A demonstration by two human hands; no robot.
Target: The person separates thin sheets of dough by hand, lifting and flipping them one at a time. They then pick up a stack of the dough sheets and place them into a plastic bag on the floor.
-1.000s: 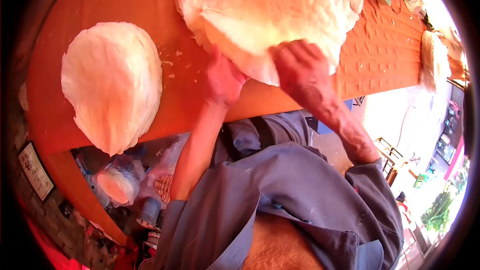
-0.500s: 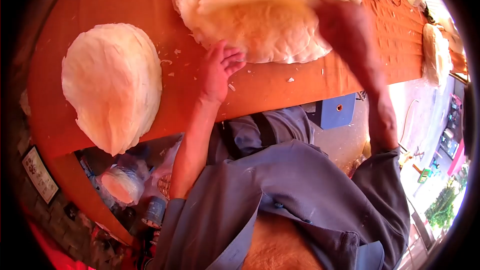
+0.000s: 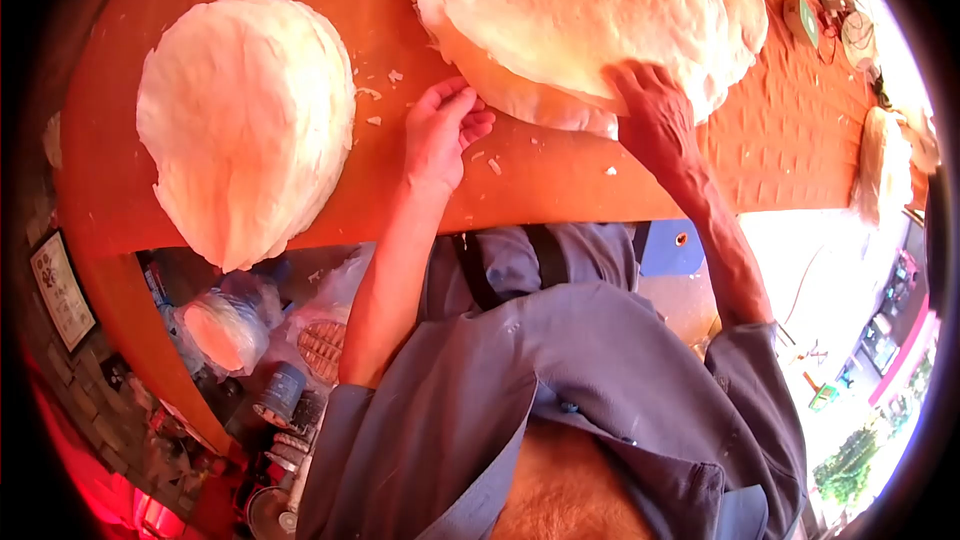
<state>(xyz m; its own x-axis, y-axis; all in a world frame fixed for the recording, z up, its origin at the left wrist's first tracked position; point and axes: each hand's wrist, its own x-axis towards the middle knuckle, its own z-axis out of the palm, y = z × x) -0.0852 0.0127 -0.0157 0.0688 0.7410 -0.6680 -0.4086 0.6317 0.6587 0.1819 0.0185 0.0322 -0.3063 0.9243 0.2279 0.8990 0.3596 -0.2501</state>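
Observation:
A wide stack of thin, pale, layered sheets (image 3: 580, 20) lies at the top middle of the orange table. My left hand (image 3: 446, 130) is at the lower left edge of this stack, thumb and index finger pressed together at the sheet's rim. My right hand (image 3: 655, 110) rests at the stack's front edge, its fingers bent over the top sheet; whether they pinch it is hidden. Further left sits a second pale stack (image 3: 245, 125), narrowing to a point towards the near edge.
Small white scraps are scattered on the orange table (image 3: 560, 180). Boxes and cables (image 3: 805, 20) lie at the top right, near another pale bundle (image 3: 880, 165). Under the table are a plastic-wrapped item (image 3: 222, 330) and a blue can (image 3: 282, 392). A framed sheet (image 3: 62, 290) is at far left.
My right hand has come down from the stack's upper right to its front edge. The blurred sheet now lies flatter on the stack. The camera view has shifted, and my left fingers have closed together.

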